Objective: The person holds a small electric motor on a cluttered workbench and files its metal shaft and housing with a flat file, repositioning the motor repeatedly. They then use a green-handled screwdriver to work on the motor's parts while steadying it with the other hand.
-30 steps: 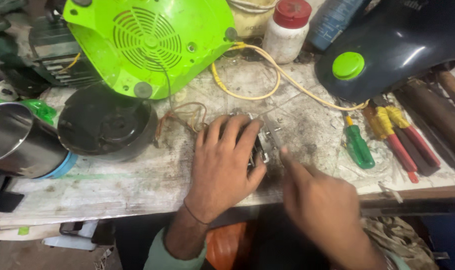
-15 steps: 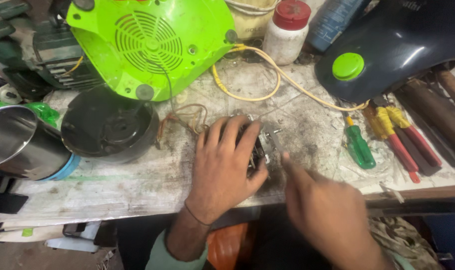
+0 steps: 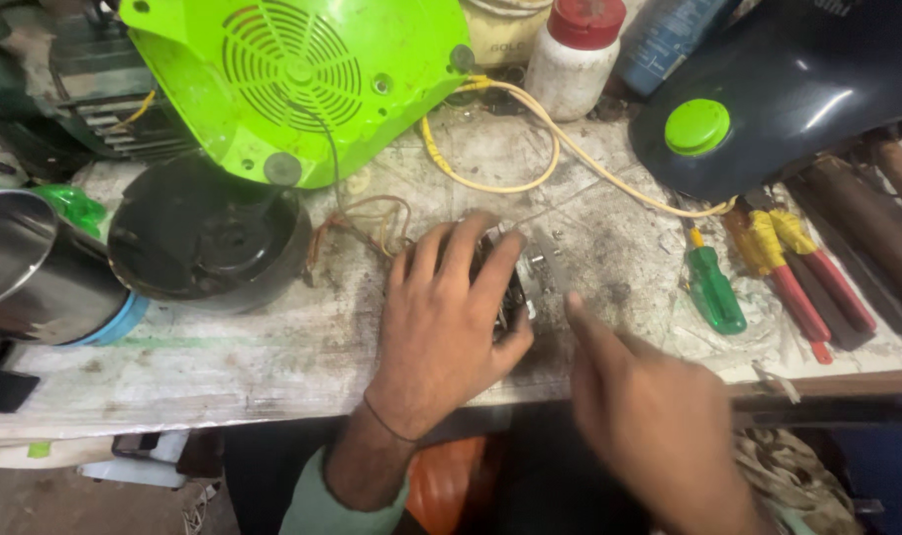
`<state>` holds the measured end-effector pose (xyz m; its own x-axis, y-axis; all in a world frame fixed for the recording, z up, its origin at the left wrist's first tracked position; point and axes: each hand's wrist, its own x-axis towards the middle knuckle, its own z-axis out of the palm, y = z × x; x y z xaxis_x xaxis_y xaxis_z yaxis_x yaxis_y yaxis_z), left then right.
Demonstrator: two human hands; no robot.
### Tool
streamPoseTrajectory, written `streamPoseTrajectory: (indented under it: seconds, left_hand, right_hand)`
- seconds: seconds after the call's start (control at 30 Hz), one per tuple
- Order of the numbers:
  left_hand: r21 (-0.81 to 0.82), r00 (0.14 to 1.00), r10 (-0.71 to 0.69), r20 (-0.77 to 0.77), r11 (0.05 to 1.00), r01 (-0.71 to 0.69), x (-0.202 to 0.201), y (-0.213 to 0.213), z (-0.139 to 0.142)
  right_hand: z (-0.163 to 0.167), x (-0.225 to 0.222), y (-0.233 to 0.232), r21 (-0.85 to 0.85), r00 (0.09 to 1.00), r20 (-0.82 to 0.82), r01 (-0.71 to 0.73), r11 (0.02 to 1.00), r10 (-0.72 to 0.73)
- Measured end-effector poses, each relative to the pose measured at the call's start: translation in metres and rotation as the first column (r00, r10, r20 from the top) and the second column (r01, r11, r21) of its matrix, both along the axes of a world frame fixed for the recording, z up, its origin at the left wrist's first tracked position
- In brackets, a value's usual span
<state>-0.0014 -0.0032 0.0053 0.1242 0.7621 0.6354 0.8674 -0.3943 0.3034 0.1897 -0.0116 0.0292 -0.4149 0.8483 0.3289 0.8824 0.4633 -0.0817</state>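
My left hand lies palm down over a small dark metal motor part near the front of the dirty white workbench, fingers curled around it. Thin brown wires run from under that hand toward a round black base. My right hand hovers just right of the part, index finger stretched toward it, blurred; I cannot tell whether it holds anything. A bright green appliance housing with a round vent grille stands tilted behind.
A steel jar lies at the left. A yellow cable loops across the bench. A green-handled screwdriver, red-and-yellow tools, a dark cover with a green button and a red-capped white bottle crowd the right and back.
My right hand has shifted slightly up toward the part with its finger extended. My left hand stays over the part.
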Motion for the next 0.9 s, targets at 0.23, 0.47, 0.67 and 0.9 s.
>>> streamPoseTrajectory:
  seconds: [0.23,0.47,0.67,0.9]
  left_hand:
    - [0.001,1.000,0.008,-0.021,1.000,-0.008,0.000,0.000,0.000]
    - [-0.018,1.000,-0.001,-0.022,1.000,0.001,0.000,0.004,-0.003]
    - [-0.022,0.999,0.021,-0.028,1.000,-0.021,0.000,0.002,-0.003]
    - [0.000,0.999,0.031,-0.007,1.000,-0.031,0.001,0.000,0.001]
  right_hand:
    - [-0.010,0.000,0.001,-0.061,0.999,0.029,0.042,0.997,-0.041]
    - [0.006,-0.006,0.001,-0.027,1.000,-0.001,-0.006,1.000,0.006]
    - [0.001,-0.003,0.004,-0.033,0.998,0.053,0.030,0.999,-0.029]
    - [-0.036,0.021,0.021,0.118,0.992,-0.128,0.018,0.993,-0.003]
